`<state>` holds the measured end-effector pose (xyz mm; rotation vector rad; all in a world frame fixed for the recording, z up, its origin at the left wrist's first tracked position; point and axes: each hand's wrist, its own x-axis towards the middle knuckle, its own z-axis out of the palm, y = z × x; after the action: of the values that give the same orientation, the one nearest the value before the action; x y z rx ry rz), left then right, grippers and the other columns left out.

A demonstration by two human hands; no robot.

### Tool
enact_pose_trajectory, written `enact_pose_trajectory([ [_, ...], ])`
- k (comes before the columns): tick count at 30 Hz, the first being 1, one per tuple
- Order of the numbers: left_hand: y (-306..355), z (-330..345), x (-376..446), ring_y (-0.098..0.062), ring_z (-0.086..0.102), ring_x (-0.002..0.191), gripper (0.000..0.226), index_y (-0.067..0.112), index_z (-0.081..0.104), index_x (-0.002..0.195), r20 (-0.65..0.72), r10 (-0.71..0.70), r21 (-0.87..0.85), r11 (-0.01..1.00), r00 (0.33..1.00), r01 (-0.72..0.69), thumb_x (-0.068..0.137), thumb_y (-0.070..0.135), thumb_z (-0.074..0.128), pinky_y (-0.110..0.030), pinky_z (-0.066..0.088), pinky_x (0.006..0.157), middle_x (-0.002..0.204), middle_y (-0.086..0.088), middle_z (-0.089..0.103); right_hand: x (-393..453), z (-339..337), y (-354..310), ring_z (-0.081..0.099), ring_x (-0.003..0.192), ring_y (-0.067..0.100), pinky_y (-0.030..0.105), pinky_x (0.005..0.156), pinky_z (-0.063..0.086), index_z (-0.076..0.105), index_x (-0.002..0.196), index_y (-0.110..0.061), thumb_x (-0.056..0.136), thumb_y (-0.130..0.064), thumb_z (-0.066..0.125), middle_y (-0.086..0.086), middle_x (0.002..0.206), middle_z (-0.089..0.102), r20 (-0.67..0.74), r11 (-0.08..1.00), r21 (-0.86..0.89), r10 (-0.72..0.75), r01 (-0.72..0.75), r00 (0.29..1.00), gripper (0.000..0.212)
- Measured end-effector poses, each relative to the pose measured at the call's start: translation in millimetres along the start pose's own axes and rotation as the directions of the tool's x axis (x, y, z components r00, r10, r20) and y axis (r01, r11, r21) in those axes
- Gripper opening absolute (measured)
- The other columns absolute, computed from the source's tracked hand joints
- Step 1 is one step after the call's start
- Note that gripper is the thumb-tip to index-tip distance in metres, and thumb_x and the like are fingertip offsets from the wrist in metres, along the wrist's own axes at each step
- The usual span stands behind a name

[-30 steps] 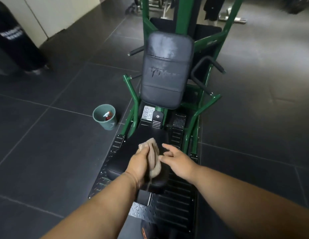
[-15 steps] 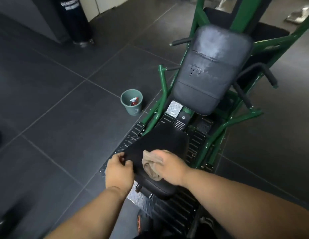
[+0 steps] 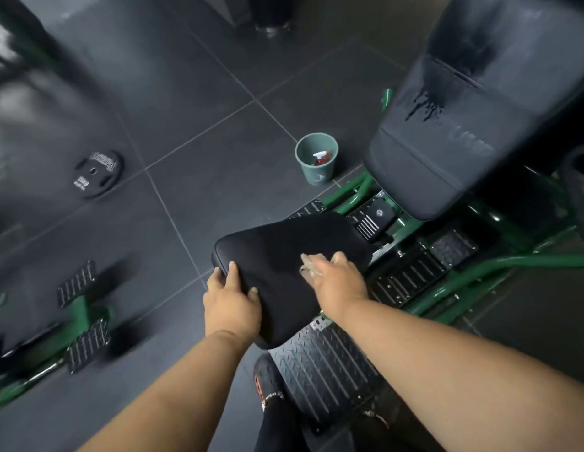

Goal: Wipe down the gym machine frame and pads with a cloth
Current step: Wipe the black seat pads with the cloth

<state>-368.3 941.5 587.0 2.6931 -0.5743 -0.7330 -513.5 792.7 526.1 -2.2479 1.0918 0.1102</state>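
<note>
The green machine frame (image 3: 499, 265) is seen on a dark tiled floor (image 3: 199, 125), with the big back pad (image 3: 473, 125) up top right, streaky and wet-looking. Below it the black seat pad (image 3: 284, 256) is gripped at its left edge by the left hand (image 3: 230, 305), fingers curled over the rim. The right hand (image 3: 339, 282) is pressed onto the seat, its grip closed over a beige cloth (image 3: 308, 267), mostly hidden. A green bucket (image 3: 316, 158) holding a spray bottle (image 3: 321, 157) is parked beside the frame; a weight plate (image 3: 95, 172) lies further left.
</note>
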Motion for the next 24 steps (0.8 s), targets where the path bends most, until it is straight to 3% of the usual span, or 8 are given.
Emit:
enact_pose_trajectory([
  [2,2.3,2.0,0.6,-0.035,0.023,0.155,0.072,0.030,0.025,0.166,0.018,-0.018,0.017,1.000,1.000,0.017,0.102,0.035,0.057,-0.046,0.026,0.128,0.174,-0.004,0.012,-15.7,-0.5,-33.1,0.053,0.102,0.032,0.042,0.093,0.048,0.055,0.146,-0.041,0.108,-0.049,0.044,0.002,0.119,0.054,0.063,0.972,-0.005,-0.234,0.235,0.970,0.041],
  [4,-1.7,0.0,5.0,-0.035,0.024,0.156,0.074,0.032,0.021,0.167,0.040,-0.018,0.059,0.998,0.999,0.015,0.102,0.036,0.057,-0.047,0.027,0.127,0.175,-0.002,0.009,-34.0,5.2,-49.4,0.053,0.094,0.032,0.044,0.084,0.049,0.056,0.143,-0.044,0.101,-0.053,0.026,0.004,0.110,0.053,0.109,0.944,-0.003,-0.327,0.329,0.939,0.052],
  [7,-7.0,-1.0,10.8,-0.037,0.030,0.153,0.076,0.032,0.017,0.167,0.078,0.000,0.194,0.981,0.997,-0.016,0.103,0.044,0.055,-0.049,0.032,0.124,0.174,-0.004,0.009,-14.6,1.3,-7.1,0.057,0.089,0.029,0.039,0.081,0.054,0.056,0.139,-0.042,0.100,-0.054,0.044,0.002,0.101,0.047,-0.035,0.981,-0.075,-0.180,0.177,0.983,0.042],
  [11,1.6,1.8,12.0,-0.041,0.029,0.149,0.073,0.028,0.014,0.166,0.064,-0.018,0.308,0.951,0.998,-0.002,0.104,0.041,0.050,-0.050,0.035,0.120,0.173,-0.010,0.007,28.4,-40.9,54.4,0.050,0.109,0.027,0.044,0.114,0.041,0.045,0.152,-0.037,0.103,-0.034,0.050,0.001,0.135,0.052,0.172,0.984,-0.114,0.155,-0.136,0.973,0.049],
  [14,6.7,5.7,6.4,-0.040,0.025,0.149,0.070,0.025,0.010,0.166,0.059,-0.025,0.362,0.932,0.998,0.002,0.106,0.038,0.044,-0.049,0.035,0.117,0.173,-0.013,0.003,28.3,-56.6,58.2,0.055,0.113,0.029,0.043,0.119,0.036,0.061,0.136,-0.026,0.105,-0.031,0.054,0.007,0.136,0.047,0.244,0.977,-0.042,0.211,-0.207,0.946,0.032],
  [19,9.7,9.3,-2.0,-0.036,0.041,0.127,0.053,0.026,0.038,0.147,-0.017,0.089,0.502,0.862,0.996,-0.069,0.094,0.026,0.045,-0.042,0.041,0.104,0.145,-0.011,0.039,-24.5,-49.4,48.2,0.062,0.092,0.026,0.041,0.088,0.055,0.065,0.130,-0.050,0.105,-0.027,0.045,-0.003,0.113,0.051,0.021,0.986,0.114,0.117,-0.119,0.993,0.040],
  [22,26.4,14.3,-17.1,-0.032,0.048,0.120,0.045,0.025,0.051,0.135,-0.012,0.182,0.552,0.821,0.983,-0.145,0.091,0.022,0.045,-0.039,0.044,0.097,0.128,-0.005,0.049,-50.5,-74.5,50.3,0.059,0.084,0.019,0.025,0.069,0.047,0.066,0.124,-0.052,0.106,-0.023,0.043,-0.008,0.107,0.049,-0.069,0.971,0.214,0.120,-0.103,0.990,0.041],
  [24,42.6,22.1,-28.5,-0.033,0.050,0.123,0.044,0.026,0.052,0.140,0.008,0.212,0.513,0.838,0.977,-0.186,0.096,0.030,0.046,-0.041,0.045,0.098,0.131,-0.005,0.053,-62.4,-102.8,54.4,0.058,0.087,0.019,0.028,0.070,0.046,0.066,0.128,-0.050,0.105,-0.021,0.045,-0.008,0.110,0.049,-0.124,0.979,0.190,0.099,-0.074,0.987,0.043],
])
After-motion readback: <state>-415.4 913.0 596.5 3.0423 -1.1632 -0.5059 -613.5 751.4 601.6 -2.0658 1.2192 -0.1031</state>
